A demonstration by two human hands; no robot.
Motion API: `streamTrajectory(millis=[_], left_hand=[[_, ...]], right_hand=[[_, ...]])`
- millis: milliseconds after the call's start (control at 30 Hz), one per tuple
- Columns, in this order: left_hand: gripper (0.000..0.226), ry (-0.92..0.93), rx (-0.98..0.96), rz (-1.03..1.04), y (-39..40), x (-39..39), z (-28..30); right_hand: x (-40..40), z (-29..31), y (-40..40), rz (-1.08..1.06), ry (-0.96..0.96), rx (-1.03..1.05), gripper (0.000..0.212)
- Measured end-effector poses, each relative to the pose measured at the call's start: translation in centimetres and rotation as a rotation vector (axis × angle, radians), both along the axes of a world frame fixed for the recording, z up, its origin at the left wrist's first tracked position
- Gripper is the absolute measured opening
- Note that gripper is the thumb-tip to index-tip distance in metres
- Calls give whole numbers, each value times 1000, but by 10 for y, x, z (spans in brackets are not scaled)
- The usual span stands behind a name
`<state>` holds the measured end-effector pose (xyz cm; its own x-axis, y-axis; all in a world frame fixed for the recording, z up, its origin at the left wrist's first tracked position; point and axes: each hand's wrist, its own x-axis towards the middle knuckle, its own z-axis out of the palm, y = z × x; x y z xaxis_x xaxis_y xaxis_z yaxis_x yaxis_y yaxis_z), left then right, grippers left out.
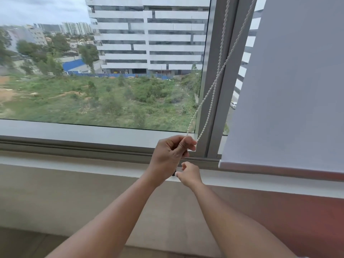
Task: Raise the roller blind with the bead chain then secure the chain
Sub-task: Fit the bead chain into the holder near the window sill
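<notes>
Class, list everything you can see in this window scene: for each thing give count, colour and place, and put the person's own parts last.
bead chain: one loop, two strands, white, hanging along the mullion down into the left hand
roller blind: one, pale grey, lowered over the right pane
window mullion: one, grey, between the panes
window sill: one, white, below the glass
dark chain holder: one, black, at the sill, mostly hidden by the hands
office block: one, white, outside
left hand: one, closed on the chain
right hand: one, fingertips at the holder, grip unclear

Open sill (pixel 74 165) left of both hands; frame post (pixel 214 108) and blind (pixel 297 90) crowd the right.
</notes>
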<state>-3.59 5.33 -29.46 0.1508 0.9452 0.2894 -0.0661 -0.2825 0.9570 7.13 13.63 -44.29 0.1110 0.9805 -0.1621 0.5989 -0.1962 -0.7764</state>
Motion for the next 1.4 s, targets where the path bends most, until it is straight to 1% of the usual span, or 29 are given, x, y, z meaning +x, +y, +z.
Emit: streamTrajectory(millis=[67,167,267,333,500,533,600,733,833,933,1000,1100,1267,1400], left_hand=[[33,1,-9,-11,1,-2,4],[46,4,-39,-34,3,-5,9],[57,-38,-82,-53,5,-7,12],[53,-89,-107,-45,6,-8,11],[18,-143,-180,-28,8,-9,10],[16,-158,-187,-36,7,-10,10],[19,-150,-195,-40,7,-11,11],[15,-102,-225,15,8,-13,13],[22,-111,-281,50,5,-14,17],[21,-153,-316,43,5,-16,22],[20,-161,-287,16,-10,-16,37],[17,-174,-293,15,-9,-18,35],[15,-125,-332,54,-5,-24,22],[27,-142,-319,47,-13,-20,34]], right_hand=[[-8,-9,8,-7,5,-20,52],[-17,-18,17,-53,-2,-5,35],[-25,-25,23,-104,-2,15,28],[-28,-28,26,-120,-7,22,21],[-37,-38,29,-123,48,46,13],[-37,-40,29,-125,47,56,13],[-38,-42,28,-130,45,78,13],[-37,-37,19,-118,54,80,11],[-31,-24,6,-102,50,59,11],[-26,-4,-1,-86,35,77,17],[-16,25,-19,-87,71,152,18],[-12,36,-20,-12,111,170,19],[-13,42,-27,145,229,130,31],[-3,65,-40,195,339,175,28]])
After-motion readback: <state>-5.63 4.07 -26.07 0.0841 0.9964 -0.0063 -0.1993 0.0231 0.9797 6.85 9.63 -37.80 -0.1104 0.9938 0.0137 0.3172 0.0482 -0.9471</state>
